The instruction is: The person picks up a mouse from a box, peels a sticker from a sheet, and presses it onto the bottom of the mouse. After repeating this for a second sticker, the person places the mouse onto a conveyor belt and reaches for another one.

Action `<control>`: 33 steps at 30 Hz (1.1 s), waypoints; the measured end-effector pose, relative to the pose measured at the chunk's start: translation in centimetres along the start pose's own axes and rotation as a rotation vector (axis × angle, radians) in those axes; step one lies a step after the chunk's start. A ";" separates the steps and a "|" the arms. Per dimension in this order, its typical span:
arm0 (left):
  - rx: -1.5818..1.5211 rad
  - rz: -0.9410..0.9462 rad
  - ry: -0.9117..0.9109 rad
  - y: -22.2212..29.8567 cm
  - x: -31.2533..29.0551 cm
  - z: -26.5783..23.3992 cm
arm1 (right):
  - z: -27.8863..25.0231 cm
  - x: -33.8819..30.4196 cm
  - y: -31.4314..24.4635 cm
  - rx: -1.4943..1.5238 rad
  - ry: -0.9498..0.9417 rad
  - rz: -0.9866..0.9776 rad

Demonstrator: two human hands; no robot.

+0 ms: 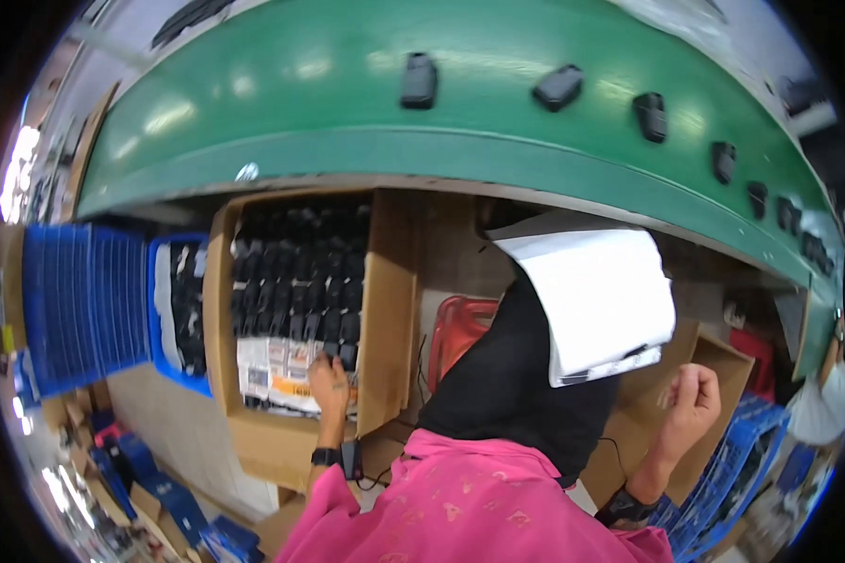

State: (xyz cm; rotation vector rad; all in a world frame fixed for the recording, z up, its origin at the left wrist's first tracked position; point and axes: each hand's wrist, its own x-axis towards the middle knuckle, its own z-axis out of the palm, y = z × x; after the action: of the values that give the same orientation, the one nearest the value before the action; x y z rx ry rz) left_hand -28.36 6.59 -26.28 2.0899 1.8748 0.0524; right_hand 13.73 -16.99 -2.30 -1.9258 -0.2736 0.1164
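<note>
My left hand point(329, 387) reaches into an open cardboard box point(385, 310) on the left, its fingers closed at a small black plastic device point(346, 356). Rows of similar black devices point(296, 267) fill the box. Beneath my left hand, a printed newspaper sheet point(277, 364) covers the near part of the rows. My right hand point(693, 396) is raised at the right with its fingers curled in, and nothing shows in them. A stack of white sheets point(601, 296) lies across my lap, left of my right hand and apart from it.
A green workbench point(329, 103) runs across the far side, with several dark devices point(419, 82) spaced along it. Blue crates point(84, 305) stand left of the box; another blue crate point(732, 469) is at right. A red stool point(460, 328) sits under the bench. Someone's arm point(830, 357) shows far right.
</note>
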 end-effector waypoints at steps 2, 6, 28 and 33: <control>-0.017 0.255 0.317 4.2 1.0 -1.5 | -0.7 0.0 0.2 0.022 0.016 -0.014; -0.505 0.545 0.539 21.9 4.7 -12.6 | 0.8 -0.9 -1.2 -0.106 0.110 -0.010; -1.069 0.795 -0.661 38.3 -3.7 -16.1 | 4.6 -1.4 1.2 -0.304 -0.146 -0.238; -1.133 0.388 -1.033 40.7 -5.2 -11.0 | 4.5 -2.0 0.5 -0.109 -0.231 -0.147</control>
State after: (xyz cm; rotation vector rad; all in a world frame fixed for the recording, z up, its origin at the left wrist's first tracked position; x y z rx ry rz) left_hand 7.29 0.77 -3.97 1.1939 0.5348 0.0785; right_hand 10.91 -13.53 -4.52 -1.9939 -0.5849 0.2315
